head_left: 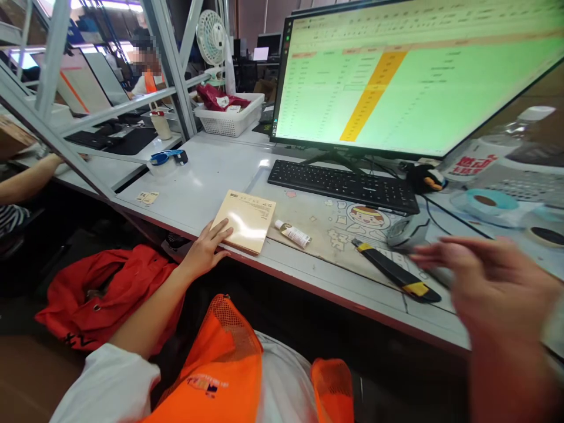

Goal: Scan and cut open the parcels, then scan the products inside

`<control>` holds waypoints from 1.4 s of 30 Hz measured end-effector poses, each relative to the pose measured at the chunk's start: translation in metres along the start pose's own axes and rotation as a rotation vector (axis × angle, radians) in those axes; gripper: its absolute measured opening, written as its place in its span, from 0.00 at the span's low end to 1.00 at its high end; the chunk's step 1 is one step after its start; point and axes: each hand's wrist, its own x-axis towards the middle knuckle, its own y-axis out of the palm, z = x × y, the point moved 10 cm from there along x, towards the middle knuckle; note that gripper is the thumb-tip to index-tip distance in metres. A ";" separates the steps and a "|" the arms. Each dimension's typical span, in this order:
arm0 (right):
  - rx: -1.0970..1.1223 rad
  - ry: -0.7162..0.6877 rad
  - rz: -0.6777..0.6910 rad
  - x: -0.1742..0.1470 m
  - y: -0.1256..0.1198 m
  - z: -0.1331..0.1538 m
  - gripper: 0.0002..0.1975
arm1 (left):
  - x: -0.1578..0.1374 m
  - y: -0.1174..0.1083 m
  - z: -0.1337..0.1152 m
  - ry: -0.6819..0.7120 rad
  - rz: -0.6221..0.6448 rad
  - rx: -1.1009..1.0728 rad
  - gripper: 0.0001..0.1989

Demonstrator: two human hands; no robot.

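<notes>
My left hand [206,249] rests at the desk's front edge. Its outstretched fingers lie on the near left corner of a flat cream-coloured box [247,220] with small print on top. Just right of the box lies a small white tube [293,234] with a gold-brown end. At the right, my right hand [493,282] is raised above the desk, its fingers bent but smeared by motion. Whether anything is in them does not show. Nearest to it are a black and yellow utility knife [396,273] and a grey computer mouse [408,231].
Behind the mat stand a black keyboard [339,182] and a large monitor [352,76]. Tape rolls [491,202] and a plastic bottle [484,147] are at the right. A white basket [231,119] sits at the back, beside a metal frame [174,70]. Other people are visible at left.
</notes>
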 end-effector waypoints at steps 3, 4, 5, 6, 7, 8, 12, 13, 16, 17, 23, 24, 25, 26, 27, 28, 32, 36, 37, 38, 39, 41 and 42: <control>0.129 0.002 0.323 0.021 0.096 0.024 0.19 | -0.005 -0.001 -0.003 0.038 -0.069 0.006 0.34; 0.130 -0.029 0.438 0.024 0.131 0.038 0.19 | -0.006 -0.002 -0.004 0.050 -0.090 0.011 0.34; 0.111 -0.057 0.526 0.026 0.163 0.052 0.19 | -0.008 -0.003 -0.004 0.059 -0.109 0.015 0.34; 0.103 -0.060 0.595 0.026 0.193 0.062 0.20 | -0.009 -0.003 -0.004 0.063 -0.121 0.017 0.34; 0.105 -0.043 0.673 0.025 0.222 0.069 0.21 | -0.010 -0.002 -0.003 0.064 -0.125 0.013 0.33; 0.117 -0.024 0.738 0.021 0.246 0.076 0.22 | -0.011 -0.002 -0.001 0.060 -0.125 0.001 0.32; 0.210 -0.018 0.790 -0.002 0.286 0.097 0.21 | -0.013 -0.004 0.012 -0.068 -0.191 -0.174 0.34; 0.250 -0.033 0.755 -0.009 0.283 0.102 0.21 | -0.013 -0.008 0.018 -0.142 -0.263 -0.273 0.38; 0.431 -0.052 0.587 -0.031 0.253 0.118 0.25 | -0.013 -0.016 0.035 -0.401 -0.543 -0.709 0.51; 0.494 -0.045 0.542 -0.039 0.241 0.122 0.26 | -0.011 -0.014 0.036 -0.472 -0.613 -0.875 0.52; 0.619 -0.082 0.609 -0.067 0.200 0.152 0.31 | 0.028 0.021 -0.001 -0.819 -0.552 -1.644 0.43; 0.622 -0.074 0.623 -0.066 0.196 0.152 0.31 | 0.034 0.025 -0.008 -0.836 -0.520 -1.703 0.40; 0.630 -0.057 0.634 -0.065 0.192 0.151 0.31 | 0.039 0.027 -0.015 -0.837 -0.489 -1.748 0.37; 0.645 -0.037 0.645 -0.063 0.190 0.149 0.31 | 0.043 0.030 -0.022 -0.831 -0.457 -1.782 0.34; 0.665 -0.017 0.657 -0.061 0.188 0.147 0.31 | 0.047 0.033 -0.027 -0.826 -0.430 -1.808 0.31; 0.687 -0.001 0.669 -0.059 0.187 0.146 0.30 | 0.049 0.035 -0.031 -0.829 -0.410 -1.825 0.29; 0.711 0.026 0.696 -0.052 0.182 0.142 0.29 | 0.049 0.040 -0.032 -0.878 -0.413 -1.793 0.26; 0.599 0.029 0.823 -0.051 0.179 0.139 0.29 | 0.042 0.014 -0.019 -0.808 -0.527 -1.615 0.42; 0.575 0.052 0.883 -0.054 0.179 0.137 0.32 | 0.041 0.002 -0.019 -0.751 -0.545 -1.552 0.46; 0.551 0.089 0.944 -0.059 0.179 0.132 0.35 | 0.042 -0.010 -0.021 -0.676 -0.550 -1.480 0.50; 0.524 0.135 1.005 -0.065 0.178 0.125 0.37 | 0.044 -0.022 -0.025 -0.592 -0.540 -1.404 0.53; 0.453 0.222 1.132 -0.080 0.171 0.107 0.39 | 0.050 -0.040 -0.042 -0.430 -0.481 -1.267 0.56; 0.409 0.257 1.179 -0.088 0.162 0.094 0.38 | 0.055 -0.043 -0.051 -0.363 -0.427 -1.226 0.56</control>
